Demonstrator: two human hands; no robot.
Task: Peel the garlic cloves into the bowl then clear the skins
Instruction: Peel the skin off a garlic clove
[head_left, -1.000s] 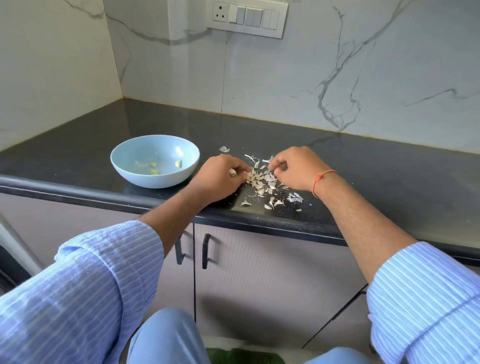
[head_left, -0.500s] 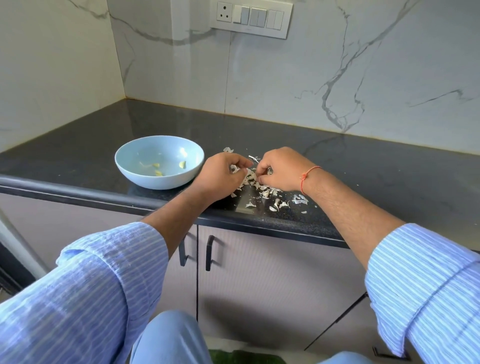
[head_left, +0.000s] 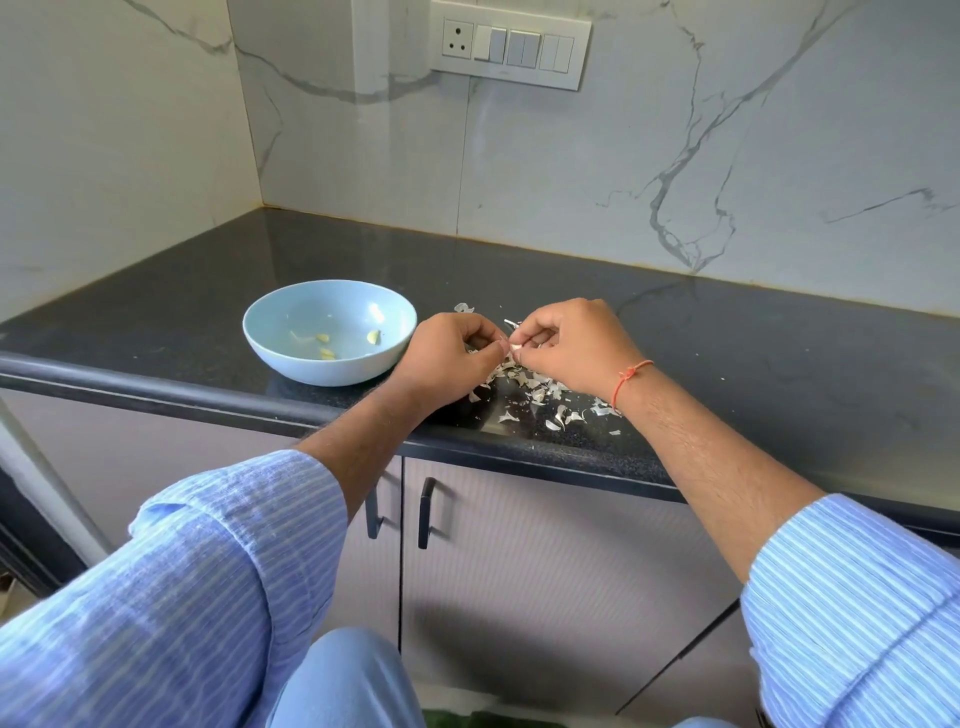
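A light blue bowl (head_left: 291, 322) stands on the black counter with a few peeled garlic cloves (head_left: 326, 353) in it. Right of the bowl my left hand (head_left: 447, 358) and my right hand (head_left: 566, 343) meet fingertip to fingertip over a scatter of white garlic skins (head_left: 540, 395). Between the fingertips of both hands is a small whitish garlic clove (head_left: 514, 347). Both hands are closed on it, and most of the clove is hidden by the fingers.
The black counter (head_left: 779, 374) ends in a rounded front edge near the skins. Marble walls close off the back and the left. A switch panel (head_left: 511, 47) is on the back wall. Cabinet doors with black handles (head_left: 425, 512) are below.
My hands have drawn together from either side of the skin pile and lifted slightly, and the fingertips now pinch one clove between them. The bowl has not moved.
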